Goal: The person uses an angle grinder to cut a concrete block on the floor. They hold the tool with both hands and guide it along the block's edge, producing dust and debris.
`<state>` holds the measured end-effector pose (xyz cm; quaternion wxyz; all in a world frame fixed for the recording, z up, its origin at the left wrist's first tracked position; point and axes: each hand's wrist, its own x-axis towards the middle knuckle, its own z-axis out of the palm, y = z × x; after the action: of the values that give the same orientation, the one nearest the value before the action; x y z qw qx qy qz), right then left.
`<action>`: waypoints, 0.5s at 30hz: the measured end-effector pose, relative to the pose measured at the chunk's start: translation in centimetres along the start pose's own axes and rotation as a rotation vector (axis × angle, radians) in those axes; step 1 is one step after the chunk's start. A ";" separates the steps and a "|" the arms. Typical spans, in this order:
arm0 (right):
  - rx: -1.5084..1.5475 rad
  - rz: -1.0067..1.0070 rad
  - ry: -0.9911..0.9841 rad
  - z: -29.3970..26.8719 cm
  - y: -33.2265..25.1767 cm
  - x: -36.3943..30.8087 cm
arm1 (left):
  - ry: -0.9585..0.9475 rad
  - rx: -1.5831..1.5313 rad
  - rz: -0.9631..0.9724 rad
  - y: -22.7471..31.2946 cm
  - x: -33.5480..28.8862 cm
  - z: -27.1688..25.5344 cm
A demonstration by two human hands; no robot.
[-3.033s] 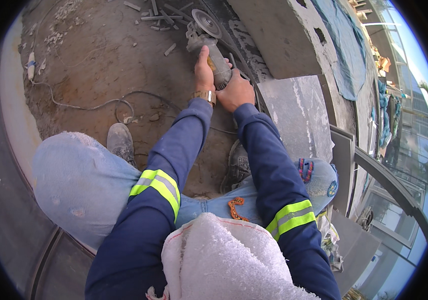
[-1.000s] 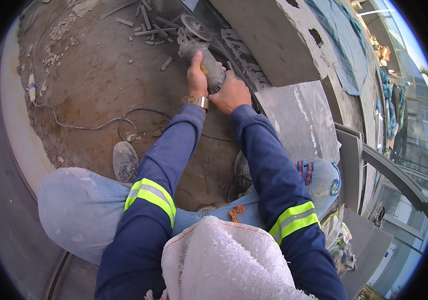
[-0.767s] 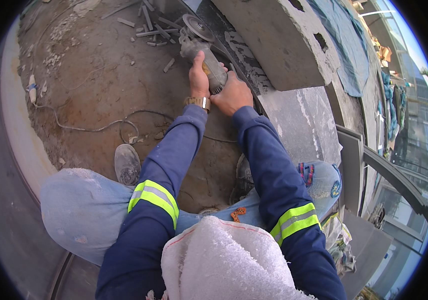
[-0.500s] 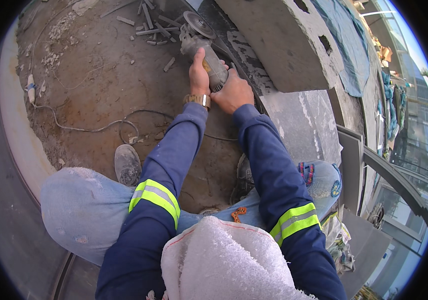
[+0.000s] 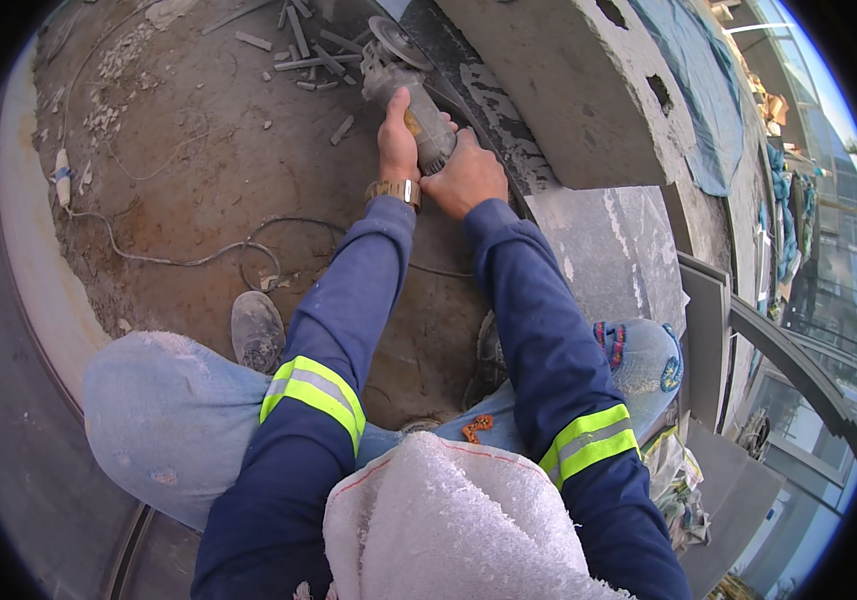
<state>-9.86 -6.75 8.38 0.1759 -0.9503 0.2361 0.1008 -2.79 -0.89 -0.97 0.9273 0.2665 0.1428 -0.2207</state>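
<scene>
Just behind the left hand (image 5: pixel 398 148), a gold-toned watch (image 5: pixel 398 192) is worn. Farther back, navy sleeves (image 5: pixel 350 275) are banded in yellow-green and silver; faded light-blue jeans (image 5: pixel 168 425) are trimmed, behind and outward of the right hand (image 5: pixel 470 178), with red-and-blue stitching (image 5: pixel 617 348).

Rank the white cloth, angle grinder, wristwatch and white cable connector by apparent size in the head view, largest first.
1. White cloth, helped by nearness to the camera
2. Angle grinder
3. Wristwatch and white cable connector: too alike to rank

Dusty brown ground (image 5: pixel 278 180), scattered grey strips (image 5: pixel 318 62), looping cable (image 5: pixel 183 262)
</scene>
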 end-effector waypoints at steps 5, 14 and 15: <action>0.014 -0.002 0.005 -0.1 0.1 0.2 | -0.013 -0.002 0.002 0.1 0.5 0.2; 0.038 -0.004 0.007 0.4 0.3 0.9 | -0.030 -0.027 -0.042 0.3 1.1 -0.2; 0.045 -0.006 0.011 0.4 0.3 0.8 | -0.022 -0.033 -0.052 0.3 1.0 -0.1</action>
<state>-9.38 -7.20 7.73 0.1961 -0.9474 0.2365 0.0897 -1.78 -0.88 -1.32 0.9269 0.2450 0.1431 -0.2455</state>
